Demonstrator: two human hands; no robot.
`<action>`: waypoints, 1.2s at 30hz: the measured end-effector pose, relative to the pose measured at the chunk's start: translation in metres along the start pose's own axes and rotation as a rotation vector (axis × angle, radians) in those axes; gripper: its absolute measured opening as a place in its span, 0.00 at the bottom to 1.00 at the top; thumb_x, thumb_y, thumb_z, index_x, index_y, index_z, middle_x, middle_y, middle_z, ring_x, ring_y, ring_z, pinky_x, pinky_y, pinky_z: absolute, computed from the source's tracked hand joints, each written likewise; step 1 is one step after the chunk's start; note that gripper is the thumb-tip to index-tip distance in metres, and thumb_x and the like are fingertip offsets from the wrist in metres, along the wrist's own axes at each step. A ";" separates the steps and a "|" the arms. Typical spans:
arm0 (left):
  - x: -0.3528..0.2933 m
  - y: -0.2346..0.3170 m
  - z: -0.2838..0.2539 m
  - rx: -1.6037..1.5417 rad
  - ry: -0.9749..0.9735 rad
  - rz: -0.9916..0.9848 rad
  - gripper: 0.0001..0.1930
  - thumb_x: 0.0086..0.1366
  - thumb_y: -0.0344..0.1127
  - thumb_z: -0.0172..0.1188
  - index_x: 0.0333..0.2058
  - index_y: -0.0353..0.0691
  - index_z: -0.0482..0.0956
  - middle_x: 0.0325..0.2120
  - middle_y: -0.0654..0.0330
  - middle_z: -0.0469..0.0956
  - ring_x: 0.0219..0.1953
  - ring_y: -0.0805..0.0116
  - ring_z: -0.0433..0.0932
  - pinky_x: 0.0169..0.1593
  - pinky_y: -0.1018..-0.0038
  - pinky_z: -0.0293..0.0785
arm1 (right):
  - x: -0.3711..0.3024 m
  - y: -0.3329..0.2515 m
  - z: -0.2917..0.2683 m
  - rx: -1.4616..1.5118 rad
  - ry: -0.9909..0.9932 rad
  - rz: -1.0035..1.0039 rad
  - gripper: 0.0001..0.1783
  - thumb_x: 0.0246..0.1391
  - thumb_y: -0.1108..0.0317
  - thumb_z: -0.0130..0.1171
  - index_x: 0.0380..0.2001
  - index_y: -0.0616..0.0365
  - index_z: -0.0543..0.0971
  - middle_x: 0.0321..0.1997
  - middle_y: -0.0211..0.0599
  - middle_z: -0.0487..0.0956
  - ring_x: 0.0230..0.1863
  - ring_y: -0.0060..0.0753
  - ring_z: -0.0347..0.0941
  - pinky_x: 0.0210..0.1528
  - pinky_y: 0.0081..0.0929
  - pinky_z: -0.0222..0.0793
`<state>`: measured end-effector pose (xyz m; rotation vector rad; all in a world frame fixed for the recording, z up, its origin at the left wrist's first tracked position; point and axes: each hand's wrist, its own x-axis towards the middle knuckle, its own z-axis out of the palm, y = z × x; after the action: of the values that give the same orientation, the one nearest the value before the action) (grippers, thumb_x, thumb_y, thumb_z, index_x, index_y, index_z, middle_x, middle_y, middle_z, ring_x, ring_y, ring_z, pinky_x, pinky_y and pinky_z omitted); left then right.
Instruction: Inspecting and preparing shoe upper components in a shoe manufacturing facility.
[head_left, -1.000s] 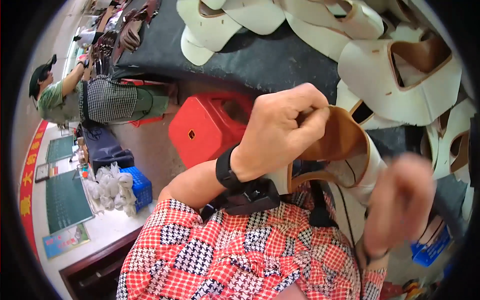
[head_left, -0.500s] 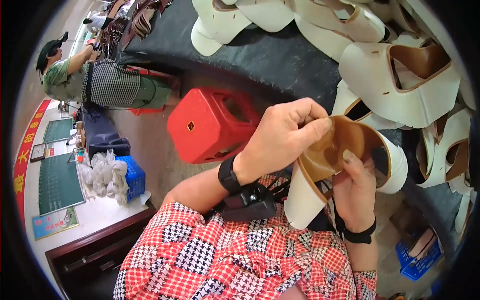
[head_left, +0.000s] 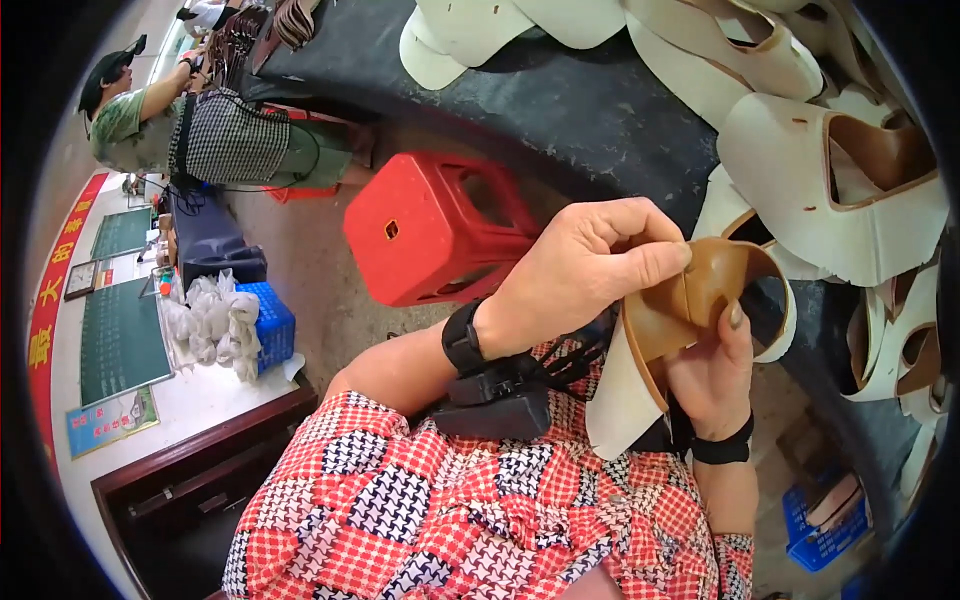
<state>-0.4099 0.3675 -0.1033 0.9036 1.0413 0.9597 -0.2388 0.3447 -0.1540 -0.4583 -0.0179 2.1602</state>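
Observation:
Above my lap I hold a shoe upper [head_left: 715,275], white outside with a glossy brown lining turned toward me. My left hand [head_left: 585,265] pinches its far edge between thumb and fingers. From below, my right hand [head_left: 715,370] grips it, thumb pressed on the brown lining near the seam and the fingers partly hidden behind it. One white flap [head_left: 622,400] of the upper hangs down toward my lap. More white shoe uppers [head_left: 775,195] with brown linings lie piled on the dark table just beyond my right hand.
The black-covered table [head_left: 560,120] runs along the far side. A red plastic stool [head_left: 410,230] lies tipped at the left, before a person [head_left: 130,125] working farther off. A blue basket [head_left: 270,325] and plastic bags [head_left: 212,320] sit at left; another blue basket [head_left: 825,525] is low on the right.
The upper has turned a little in my hands, so its right white side shows less. My right thumb has shifted along the lining; both hands keep their hold. The view has swung slightly.

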 end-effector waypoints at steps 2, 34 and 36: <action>0.001 0.004 -0.002 0.014 -0.003 -0.024 0.06 0.62 0.32 0.56 0.32 0.35 0.75 0.26 0.67 0.76 0.27 0.84 0.71 0.31 0.86 0.68 | 0.002 0.002 -0.007 -0.058 0.041 0.014 0.26 0.48 0.69 0.56 0.53 0.59 0.67 0.53 0.37 0.71 0.55 0.32 0.67 0.59 0.32 0.59; 0.034 0.040 -0.032 0.235 -0.488 0.052 0.04 0.60 0.28 0.58 0.29 0.34 0.75 0.25 0.67 0.73 0.29 0.81 0.69 0.35 0.82 0.66 | 0.004 0.010 0.009 0.170 -0.076 -0.098 0.32 0.31 0.76 0.57 0.48 0.62 0.69 0.48 0.40 0.73 0.53 0.39 0.66 0.60 0.36 0.55; 0.032 0.034 -0.033 0.167 -0.474 -0.005 0.04 0.62 0.29 0.57 0.30 0.34 0.74 0.25 0.68 0.73 0.29 0.82 0.69 0.35 0.82 0.67 | 0.005 0.011 0.006 0.147 -0.084 -0.094 0.33 0.32 0.76 0.57 0.49 0.63 0.68 0.48 0.39 0.73 0.53 0.39 0.66 0.60 0.36 0.55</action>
<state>-0.4417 0.4128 -0.0885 1.1960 0.7217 0.6142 -0.2523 0.3430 -0.1522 -0.2772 0.0707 2.0698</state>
